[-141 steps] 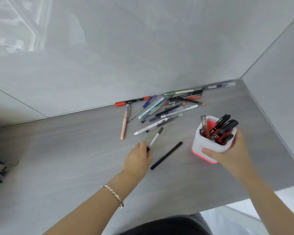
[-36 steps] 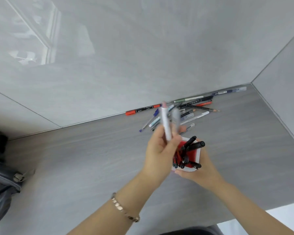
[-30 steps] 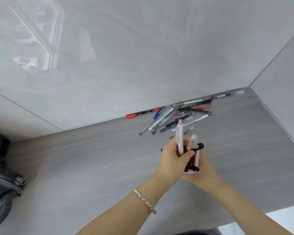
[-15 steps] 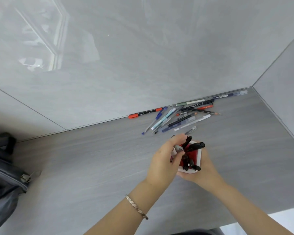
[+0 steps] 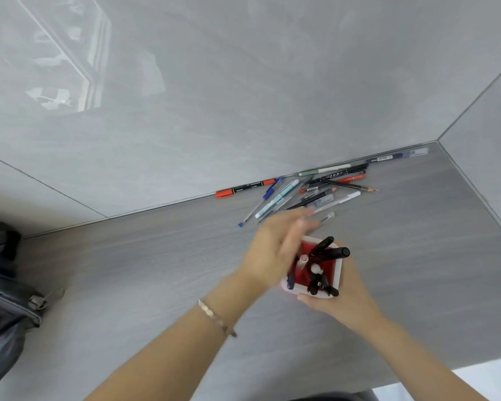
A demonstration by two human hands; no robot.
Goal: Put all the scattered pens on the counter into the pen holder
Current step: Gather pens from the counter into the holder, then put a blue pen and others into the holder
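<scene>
A white pen holder (image 5: 336,278) with a red inside stands on the grey counter, with several pens and markers sticking out of it. My right hand (image 5: 340,303) grips it from the near side. My left hand (image 5: 275,247), blurred by motion, hovers just left of and above the holder with fingers spread and nothing in it, reaching toward the pile. Several scattered pens (image 5: 310,195) lie against the back wall, among them a red and black marker (image 5: 245,189), a light blue pen (image 5: 276,198), a pencil (image 5: 350,185) and a pen near the corner (image 5: 396,157).
A dark bag (image 5: 5,293) with a zipper pull sits at the left edge of the counter. Grey walls close the back and right sides, meeting in a corner at the far right. The counter's front edge (image 5: 417,371) runs at lower right.
My left hand carried pens over the holder, dropped them in, and now pulls away open toward the pile. The right hand keeps hold of the holder.
</scene>
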